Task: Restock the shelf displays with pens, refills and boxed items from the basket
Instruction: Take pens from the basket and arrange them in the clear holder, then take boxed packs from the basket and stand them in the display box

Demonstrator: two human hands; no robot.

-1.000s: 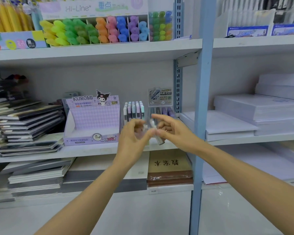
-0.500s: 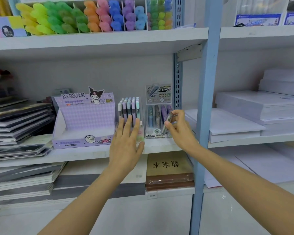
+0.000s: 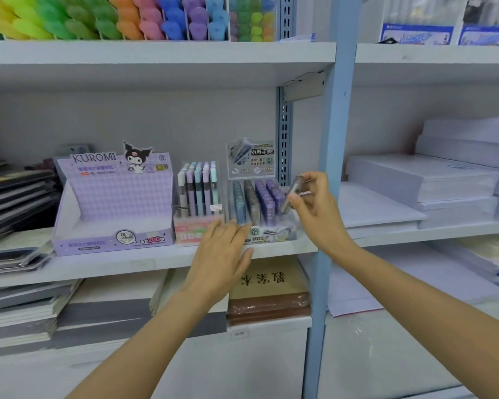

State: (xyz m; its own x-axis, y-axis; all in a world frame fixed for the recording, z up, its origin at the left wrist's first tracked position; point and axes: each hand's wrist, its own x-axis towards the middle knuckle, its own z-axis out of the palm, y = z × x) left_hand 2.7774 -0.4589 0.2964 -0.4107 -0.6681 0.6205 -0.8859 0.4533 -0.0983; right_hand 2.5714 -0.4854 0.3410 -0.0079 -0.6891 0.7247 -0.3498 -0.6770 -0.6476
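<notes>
My right hand [image 3: 317, 208] pinches a small lead-refill case [image 3: 291, 194] and holds it tilted at the right side of a clear display box of refill cases [image 3: 257, 205] on the middle shelf. My left hand [image 3: 222, 251] lies flat with straight fingers in front of that display, fingertips at the base of a neighbouring pastel pen display [image 3: 198, 197]. A purple Kuromi display carton [image 3: 113, 203] stands further left and looks empty inside. The basket is out of view.
A blue upright post [image 3: 333, 168] rises just right of my right hand. Stacks of white paper packs [image 3: 421, 185] fill the right bay. Dark notebooks [image 3: 15, 197] are piled at the left. Coloured highlighters [image 3: 113, 18] line the upper shelf. A brown-wrapped book [image 3: 268, 289] lies on the lower shelf.
My hands parted from in front of the shelf. The right hand carried the refill case up to the refill display; the left hand dropped flat by the pen display's base.
</notes>
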